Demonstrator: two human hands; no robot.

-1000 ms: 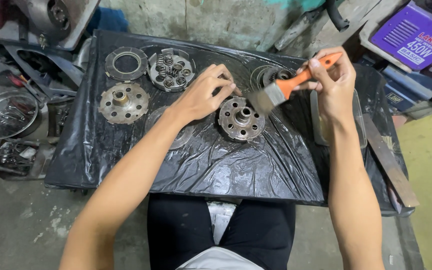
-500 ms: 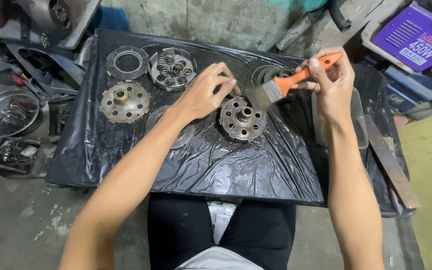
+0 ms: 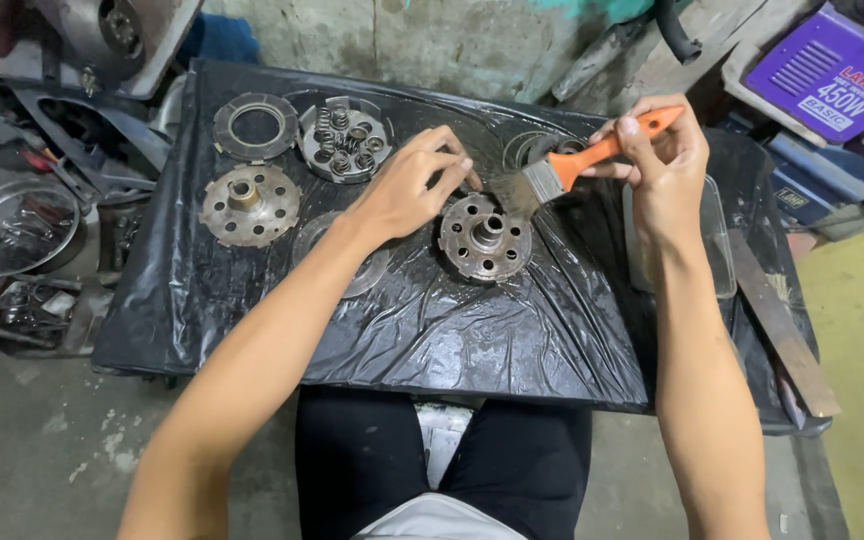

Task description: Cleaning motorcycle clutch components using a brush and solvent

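The round clutch hub, a rusty disc with a ring of holes and a raised centre boss, lies flat near the middle of the black plastic sheet that covers the bench. The left hand rests at its upper left edge, fingers loosely spread and fingertips touching down beside the rim, clamped on nothing. The right hand has its grip closed around the orange handle of a paintbrush, whose bristles hang just above the hub's upper right edge.

By the look of it, the step in hand is brushing the hub clean; a next stroke would call for the left fingers to steady the disc.

Further left lie a friction ring, a spring-studded pressure plate and another holed disc.
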